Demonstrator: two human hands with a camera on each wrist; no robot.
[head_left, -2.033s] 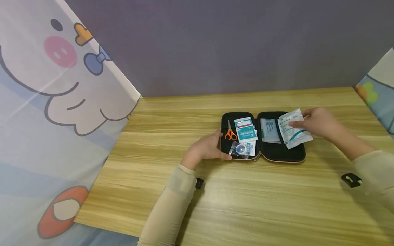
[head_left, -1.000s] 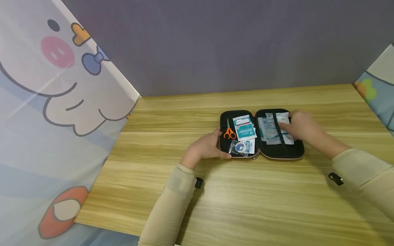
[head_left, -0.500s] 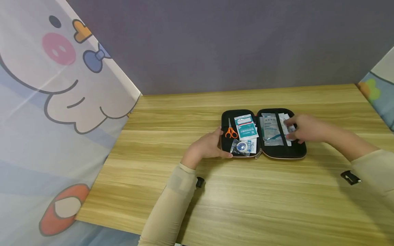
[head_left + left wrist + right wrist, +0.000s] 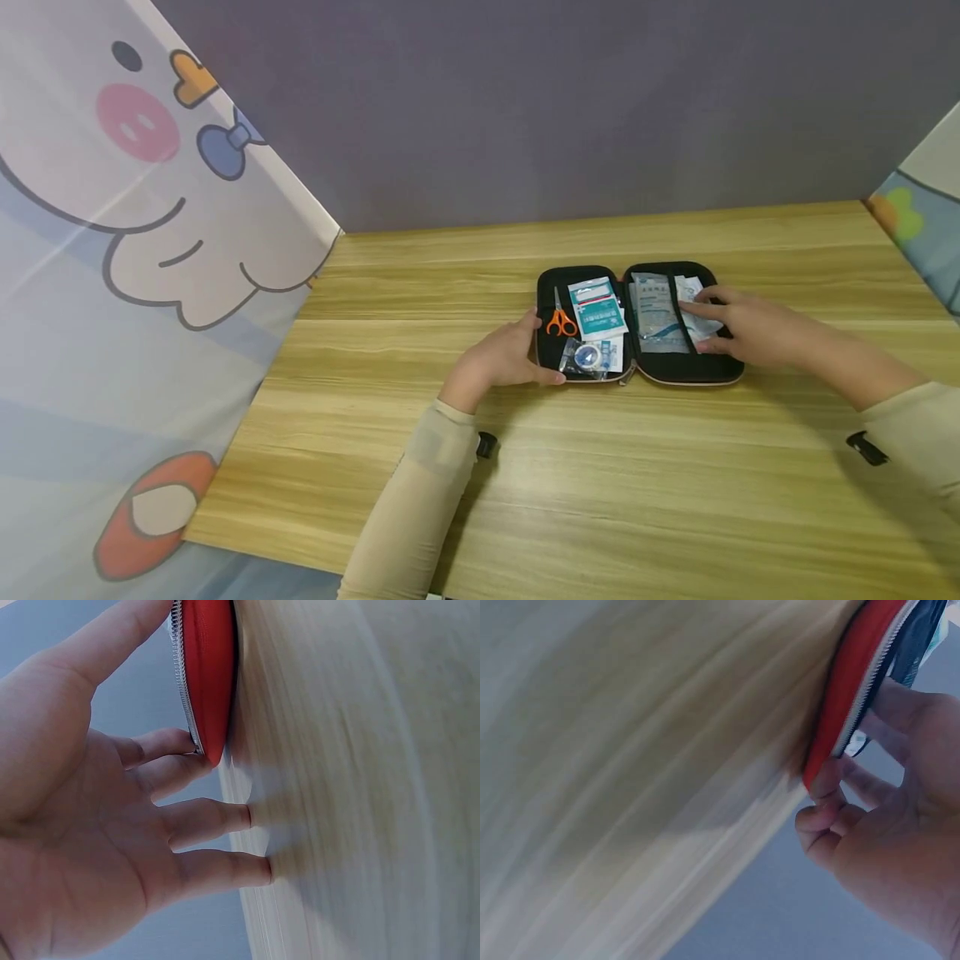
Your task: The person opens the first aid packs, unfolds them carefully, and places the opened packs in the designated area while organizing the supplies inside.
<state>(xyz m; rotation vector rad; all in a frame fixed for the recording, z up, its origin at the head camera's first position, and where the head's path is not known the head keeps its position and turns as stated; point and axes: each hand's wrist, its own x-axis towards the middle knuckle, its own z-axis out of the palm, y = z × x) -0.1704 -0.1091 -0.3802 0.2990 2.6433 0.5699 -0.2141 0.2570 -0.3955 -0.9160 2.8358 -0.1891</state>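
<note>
A zippered first-aid case (image 4: 686, 369) lies unfolded on the table, black inside and red outside. Its left half holds orange-handled scissors (image 4: 561, 322), a green-and-white packet (image 4: 597, 310) and a bagged tape roll (image 4: 588, 357). White-and-blue packets (image 4: 657, 312) lie under a black elastic strap (image 4: 678, 310) in the right half. My left hand (image 4: 504, 357) rests at the case's left corner, thumb along the front edge; in the left wrist view two fingers reach to the table. My right hand (image 4: 761, 329) spreads its index finger and thumb over the packet right of the strap, other fingers at the red rim.
The wood-grain table (image 4: 600, 492) extends on all sides of the case. A grey panel (image 4: 525, 117) stands behind it. Cartoon-printed fabric (image 4: 165, 275) hangs along the left side. A small black object (image 4: 486, 445) shows beside the left sleeve.
The right hand has brought a white-and-blue packet over the case and slid it under the strap; its fingers have since spread over the right-hand packet. The left hand stays at the left corner.
</note>
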